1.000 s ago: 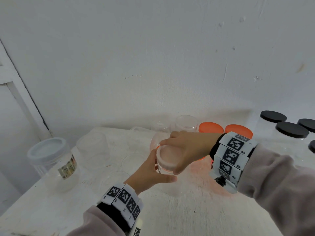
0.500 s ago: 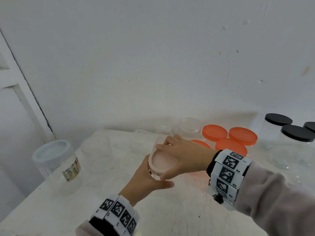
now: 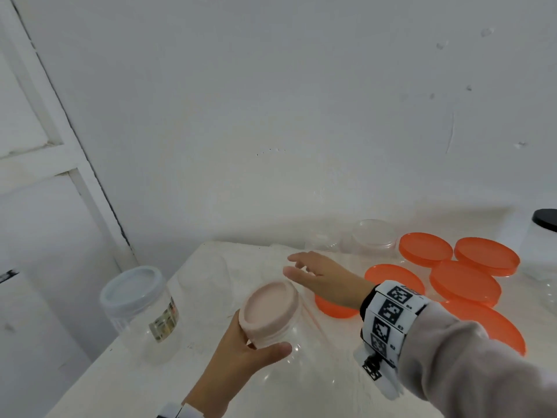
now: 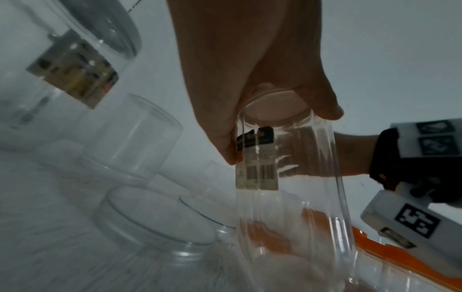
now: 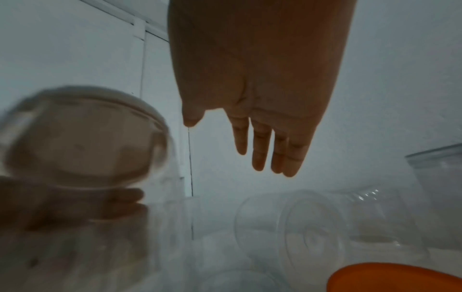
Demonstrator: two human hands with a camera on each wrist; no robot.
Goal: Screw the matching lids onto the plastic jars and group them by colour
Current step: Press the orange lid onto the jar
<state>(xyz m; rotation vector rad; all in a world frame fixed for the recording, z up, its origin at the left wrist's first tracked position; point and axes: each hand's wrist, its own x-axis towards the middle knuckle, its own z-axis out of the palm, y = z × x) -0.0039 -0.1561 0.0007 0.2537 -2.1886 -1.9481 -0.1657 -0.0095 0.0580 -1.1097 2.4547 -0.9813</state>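
Note:
A clear plastic jar (image 3: 304,351) with a pale pink lid (image 3: 269,309) on it is tilted to the left. My left hand (image 3: 241,354) grips it just under the lid; in the left wrist view the left hand (image 4: 250,98) wraps the jar (image 4: 287,197) at its neck. My right hand (image 3: 319,276) hovers open behind and right of the lid, fingers straight, touching nothing. Those fingers (image 5: 260,150) hang free in the right wrist view, where the pink lid (image 5: 82,138) shows at the left. Several orange lids (image 3: 464,282) lie at the right.
A labelled jar with a pale blue-grey lid (image 3: 132,289) stands at the table's left edge. Several clear lidless jars (image 3: 205,285) stand or lie behind the hands. A black-lidded jar (image 3: 542,236) stands at the far right. A white wall is close behind.
My right hand has let go of the pink lid and lifted away toward the back right. The left hand has tilted the lidded jar leftward.

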